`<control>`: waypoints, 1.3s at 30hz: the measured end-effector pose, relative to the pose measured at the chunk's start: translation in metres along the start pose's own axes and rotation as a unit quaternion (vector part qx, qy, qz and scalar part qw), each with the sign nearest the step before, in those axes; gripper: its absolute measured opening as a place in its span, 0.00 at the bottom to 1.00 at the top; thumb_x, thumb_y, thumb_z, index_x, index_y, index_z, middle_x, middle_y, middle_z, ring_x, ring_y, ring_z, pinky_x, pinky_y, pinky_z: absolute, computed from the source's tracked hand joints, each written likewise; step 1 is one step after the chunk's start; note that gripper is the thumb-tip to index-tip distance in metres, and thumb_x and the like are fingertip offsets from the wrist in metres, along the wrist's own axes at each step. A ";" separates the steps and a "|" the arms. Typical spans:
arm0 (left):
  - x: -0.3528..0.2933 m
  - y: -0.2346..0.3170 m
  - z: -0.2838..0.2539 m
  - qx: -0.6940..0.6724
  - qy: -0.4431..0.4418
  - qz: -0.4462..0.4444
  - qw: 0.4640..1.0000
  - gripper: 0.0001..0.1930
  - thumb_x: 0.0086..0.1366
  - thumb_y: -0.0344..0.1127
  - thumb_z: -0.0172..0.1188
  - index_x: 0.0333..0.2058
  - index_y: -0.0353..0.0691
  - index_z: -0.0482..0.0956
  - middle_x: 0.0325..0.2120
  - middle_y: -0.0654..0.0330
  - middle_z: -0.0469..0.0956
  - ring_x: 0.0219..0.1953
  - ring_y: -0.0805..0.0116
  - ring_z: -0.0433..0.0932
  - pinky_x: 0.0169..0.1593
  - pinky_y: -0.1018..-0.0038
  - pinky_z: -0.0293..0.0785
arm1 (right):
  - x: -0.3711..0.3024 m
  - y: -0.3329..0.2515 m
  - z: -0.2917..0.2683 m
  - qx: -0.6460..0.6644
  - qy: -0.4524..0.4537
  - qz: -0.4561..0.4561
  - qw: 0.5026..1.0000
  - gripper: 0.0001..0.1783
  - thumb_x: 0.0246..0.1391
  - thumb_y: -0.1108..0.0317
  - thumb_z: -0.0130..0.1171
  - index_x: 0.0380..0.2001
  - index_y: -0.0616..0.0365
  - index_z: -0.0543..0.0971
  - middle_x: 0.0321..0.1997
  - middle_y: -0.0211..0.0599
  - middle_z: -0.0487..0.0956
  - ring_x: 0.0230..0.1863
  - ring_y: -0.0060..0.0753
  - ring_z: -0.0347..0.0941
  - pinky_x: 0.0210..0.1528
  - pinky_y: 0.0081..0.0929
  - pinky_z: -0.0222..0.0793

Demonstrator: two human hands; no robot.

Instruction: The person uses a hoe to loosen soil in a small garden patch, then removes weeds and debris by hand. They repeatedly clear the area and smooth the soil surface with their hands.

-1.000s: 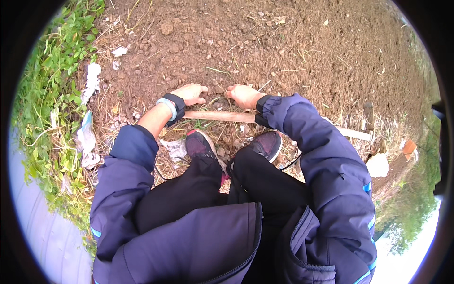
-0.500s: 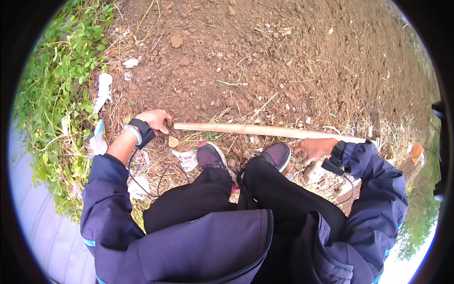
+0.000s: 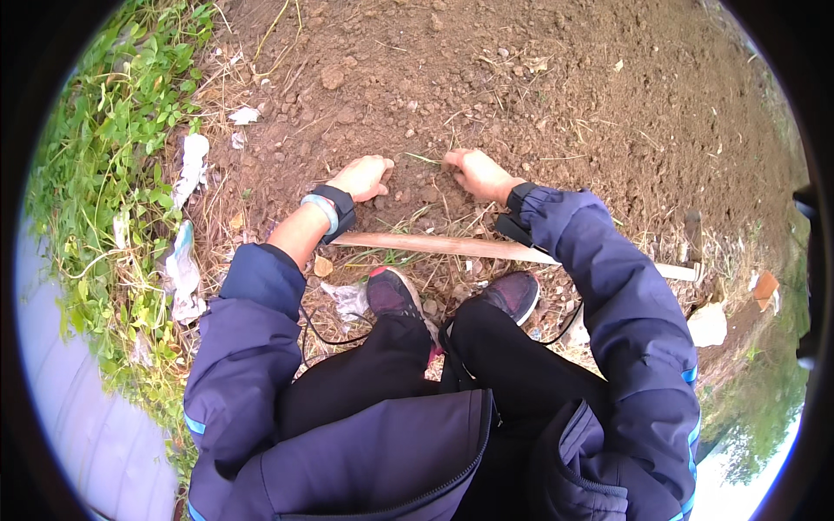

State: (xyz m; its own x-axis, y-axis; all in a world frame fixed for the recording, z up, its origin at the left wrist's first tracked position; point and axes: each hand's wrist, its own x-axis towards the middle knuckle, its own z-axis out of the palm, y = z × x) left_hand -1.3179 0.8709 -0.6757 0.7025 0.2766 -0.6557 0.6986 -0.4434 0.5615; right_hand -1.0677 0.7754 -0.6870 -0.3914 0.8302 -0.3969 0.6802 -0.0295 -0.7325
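Over the brown soil (image 3: 408,117), both my hands reach forward past my shoes. My left hand (image 3: 363,178) is low at the dirt with its fingers curled; its fingertips are partly hidden. To its right, my right hand (image 3: 480,174) has its fingers drawn together beside a thin green grass blade (image 3: 424,159). Whether it pinches the blade cannot be made out. Between my hands and shoes lies a hoe with a pale wooden handle (image 3: 443,244) and a dark metal head (image 3: 692,233) at the far right end. My right forearm passes above the handle.
Leafy green plants (image 3: 113,148) grow along the left, with crumpled white scraps (image 3: 191,165) at their edge. Dry straw and stones lie around my shoes (image 3: 504,297). A reddish brick piece (image 3: 765,286) and a pale stone (image 3: 708,325) are at the right.
Both hands have moved forward and toward each other, from either side of my shoes to the soil beyond the hoe handle. The hoe stays on the ground.
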 end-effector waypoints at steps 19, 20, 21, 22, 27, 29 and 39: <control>-0.033 0.031 0.021 0.010 0.052 -0.139 0.989 0.37 0.42 0.35 0.75 0.50 0.34 0.65 0.54 0.36 0.62 0.51 0.41 0.72 0.52 0.57 0.71 | 0.026 -0.023 0.039 -0.082 -0.007 0.033 0.996 0.22 0.49 0.77 0.51 0.50 0.59 0.69 0.52 0.51 0.68 0.57 0.54 0.65 0.58 0.44 0.63; -0.034 0.031 0.021 0.013 0.059 -0.147 0.987 0.37 0.42 0.34 0.75 0.50 0.35 0.65 0.53 0.37 0.63 0.51 0.41 0.72 0.52 0.57 0.72 | 0.027 -0.024 0.039 -0.082 -0.018 0.057 0.995 0.26 0.46 0.79 0.54 0.52 0.60 0.69 0.53 0.52 0.68 0.58 0.54 0.64 0.58 0.44 0.63; -0.035 0.031 0.022 0.005 0.062 -0.147 0.987 0.36 0.43 0.34 0.75 0.50 0.36 0.65 0.53 0.37 0.63 0.50 0.41 0.72 0.51 0.57 0.72 | 0.028 -0.024 0.037 -0.049 -0.038 0.066 0.996 0.26 0.44 0.80 0.55 0.51 0.61 0.69 0.54 0.52 0.68 0.59 0.56 0.63 0.59 0.44 0.63; -0.035 0.030 0.023 0.003 0.069 -0.153 0.986 0.36 0.43 0.33 0.74 0.50 0.36 0.65 0.52 0.37 0.63 0.50 0.40 0.72 0.51 0.56 0.72 | 0.029 -0.025 0.037 -0.057 -0.045 0.067 0.995 0.26 0.44 0.80 0.56 0.51 0.61 0.69 0.54 0.52 0.68 0.59 0.56 0.64 0.58 0.44 0.64; -0.034 0.026 0.026 0.005 0.077 -0.177 0.981 0.34 0.44 0.30 0.73 0.49 0.36 0.63 0.53 0.36 0.62 0.49 0.38 0.72 0.50 0.55 0.72 | 0.033 -0.030 0.035 -0.101 -0.058 0.066 0.991 0.21 0.48 0.78 0.51 0.48 0.60 0.69 0.51 0.51 0.69 0.54 0.55 0.69 0.54 0.47 0.68; -0.033 0.025 0.026 -0.008 0.070 -0.170 0.983 0.34 0.44 0.29 0.73 0.48 0.36 0.64 0.52 0.38 0.63 0.49 0.40 0.73 0.50 0.56 0.73 | 0.033 -0.031 0.034 -0.101 -0.079 0.074 0.989 0.25 0.45 0.80 0.54 0.50 0.59 0.69 0.53 0.52 0.69 0.55 0.55 0.69 0.55 0.45 0.67; -0.036 0.024 0.022 -0.024 -0.009 -0.035 0.999 0.33 0.53 0.33 0.67 0.58 0.50 0.65 0.58 0.39 0.59 0.52 0.41 0.71 0.54 0.57 0.71 | 0.032 -0.024 0.032 -0.007 -0.129 -0.022 0.991 0.27 0.44 0.83 0.57 0.49 0.51 0.70 0.54 0.48 0.65 0.51 0.55 0.71 0.51 0.44 0.69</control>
State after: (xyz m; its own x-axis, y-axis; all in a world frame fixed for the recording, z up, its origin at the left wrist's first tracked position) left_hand -1.3292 0.8312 -0.6500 0.6501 0.2893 -0.7026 0.7514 -0.3824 0.5378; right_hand -1.1161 0.7854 -0.7002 -0.5650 0.6608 -0.4940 0.6667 0.0130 -0.7452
